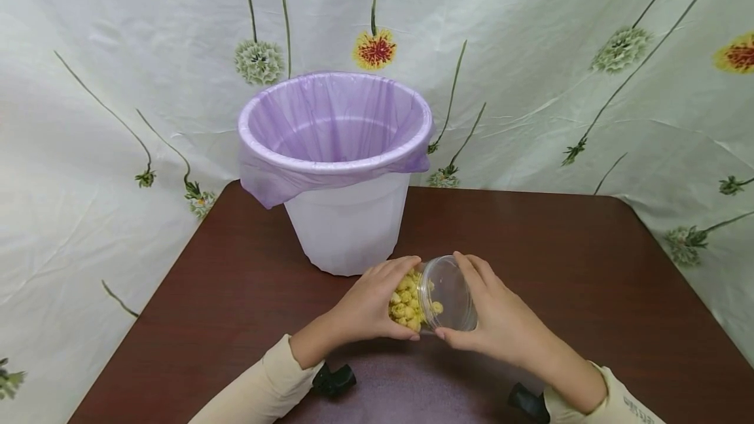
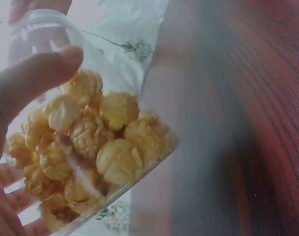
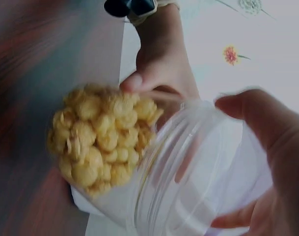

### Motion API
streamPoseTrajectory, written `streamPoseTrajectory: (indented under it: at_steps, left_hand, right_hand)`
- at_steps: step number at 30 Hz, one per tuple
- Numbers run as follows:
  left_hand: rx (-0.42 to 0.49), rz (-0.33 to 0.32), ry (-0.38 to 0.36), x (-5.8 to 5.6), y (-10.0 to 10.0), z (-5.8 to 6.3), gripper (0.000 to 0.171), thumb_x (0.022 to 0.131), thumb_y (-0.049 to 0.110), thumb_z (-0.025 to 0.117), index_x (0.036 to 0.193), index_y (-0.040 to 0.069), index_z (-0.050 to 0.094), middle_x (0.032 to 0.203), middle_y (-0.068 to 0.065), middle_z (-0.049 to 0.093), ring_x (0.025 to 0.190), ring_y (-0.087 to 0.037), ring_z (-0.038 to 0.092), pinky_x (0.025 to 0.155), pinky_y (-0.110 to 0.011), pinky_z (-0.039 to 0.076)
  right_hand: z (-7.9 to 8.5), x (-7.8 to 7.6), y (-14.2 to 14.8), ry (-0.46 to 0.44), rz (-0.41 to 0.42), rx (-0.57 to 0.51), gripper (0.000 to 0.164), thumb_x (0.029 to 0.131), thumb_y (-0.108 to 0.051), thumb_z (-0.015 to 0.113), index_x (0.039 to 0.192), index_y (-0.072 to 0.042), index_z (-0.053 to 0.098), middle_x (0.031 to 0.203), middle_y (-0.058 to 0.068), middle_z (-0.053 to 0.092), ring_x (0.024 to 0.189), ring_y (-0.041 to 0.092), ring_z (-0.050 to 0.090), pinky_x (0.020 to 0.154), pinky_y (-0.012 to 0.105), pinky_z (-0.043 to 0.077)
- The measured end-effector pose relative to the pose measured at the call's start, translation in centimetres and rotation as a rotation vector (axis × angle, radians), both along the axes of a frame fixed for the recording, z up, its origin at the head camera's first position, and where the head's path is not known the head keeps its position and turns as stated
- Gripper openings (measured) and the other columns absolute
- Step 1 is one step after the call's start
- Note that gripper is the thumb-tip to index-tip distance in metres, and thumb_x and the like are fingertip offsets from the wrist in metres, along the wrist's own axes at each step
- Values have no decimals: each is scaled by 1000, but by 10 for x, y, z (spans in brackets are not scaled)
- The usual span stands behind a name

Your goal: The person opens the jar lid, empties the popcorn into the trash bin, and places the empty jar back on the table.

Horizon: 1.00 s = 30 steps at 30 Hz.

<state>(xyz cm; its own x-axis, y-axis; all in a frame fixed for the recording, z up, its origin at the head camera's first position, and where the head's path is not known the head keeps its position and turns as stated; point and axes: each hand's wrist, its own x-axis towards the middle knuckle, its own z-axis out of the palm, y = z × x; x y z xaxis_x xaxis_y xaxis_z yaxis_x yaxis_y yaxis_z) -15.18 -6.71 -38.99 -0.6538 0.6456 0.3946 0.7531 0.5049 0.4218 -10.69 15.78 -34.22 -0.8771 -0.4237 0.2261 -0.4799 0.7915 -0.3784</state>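
A clear plastic jar lies tilted between my hands above the table, its round rim toward the right. Yellow popcorn is heaped at its left end; the right wrist view shows the popcorn well below the ridged neck. My left hand grips the body, thumb and fingers on opposite sides. At the rim end, my right hand holds the jar between thumb and fingers. Whether a clear lid or second clear container is at that end, I cannot tell.
Behind the hands, a white bin lined with a purple bag stands on the dark reddish-brown table. A pale cloth with printed flowers hangs behind it. Dark wrist devices sit near both cuffs.
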Motion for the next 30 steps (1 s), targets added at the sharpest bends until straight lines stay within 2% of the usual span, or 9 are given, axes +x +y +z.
streamPoseTrajectory:
  at_steps: [3,6,10,15,21,30]
  left_hand:
    - [7,-18,-30,0,-1,0,103,54,47,81,136,9,32,135,-2,39,124,-15,33,98,-38,31]
    - [22,-23,-100,-1,-2,0,104,55,46,81,138,10,30,136,-2,38,125,-15,31,99,-38,29]
    - [26,-13,-157,-1,-4,0,105,55,45,82,139,11,29,137,-2,36,126,-15,30,99,-41,29]
    - [15,-7,-162,-1,-5,-1,105,56,47,81,139,11,28,138,-3,35,127,-17,29,99,-43,28]
    - [5,8,-175,-2,-7,-3,106,57,49,80,140,9,28,139,-3,34,127,-15,28,101,-40,26]
    - [2,1,-167,-2,-8,-5,105,57,48,80,140,9,27,139,-3,34,127,-15,28,100,-40,27]
  right_hand:
    - [2,-4,5,60,103,-15,104,59,-47,75,141,-13,22,133,7,31,106,22,46,72,36,49]
    - [5,-8,11,92,178,-37,107,54,-40,78,142,-20,20,136,4,28,112,20,39,73,36,48]
    - [11,-16,23,103,199,-58,110,54,-36,79,143,-21,17,138,4,24,118,22,33,78,40,47]
    - [10,-31,45,70,83,-40,107,60,-35,79,144,-13,17,139,13,23,118,33,31,78,48,45]
    - [-10,-55,73,-44,-108,30,101,66,-38,76,142,-4,19,135,24,25,117,45,28,78,59,40]
    - [-46,-76,107,-184,-205,128,97,70,-44,71,136,9,23,130,34,26,110,56,30,74,63,38]
